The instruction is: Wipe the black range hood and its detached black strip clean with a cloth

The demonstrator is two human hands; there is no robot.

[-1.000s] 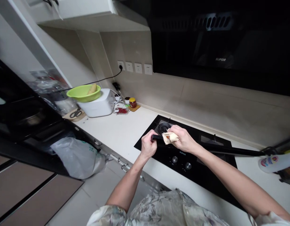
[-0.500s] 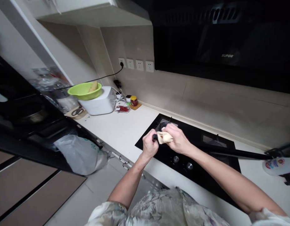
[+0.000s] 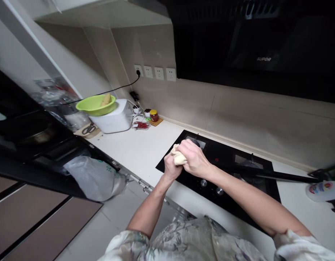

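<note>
My left hand [image 3: 171,168] is closed in a fist above the front left corner of the black gas hob [image 3: 221,210]. A black piece with a squarish end, which showed in it half a second ago, is now covered. A cream cloth [image 3: 179,158] is bunched over the top of this fist. My right hand [image 3: 193,156] grips the cloth and presses it against the left hand, its fingers curled. The hob's knobs [image 3: 203,183] lie just below my right wrist, and a burner [image 3: 194,142] is behind the hands.
A long black bar [image 3: 287,176] crosses the hob's right side towards a white bottle [image 3: 323,191]. At the left, a green basin [image 3: 96,106] sits on a white box [image 3: 113,121], near scissors [image 3: 88,129] and a yellow-lidded jar [image 3: 154,116]. A range hood [image 3: 251,72] hangs above.
My right hand has moved left with the cloth, onto the top of my left fist. The cloth now hides the black end that stuck out there.
</note>
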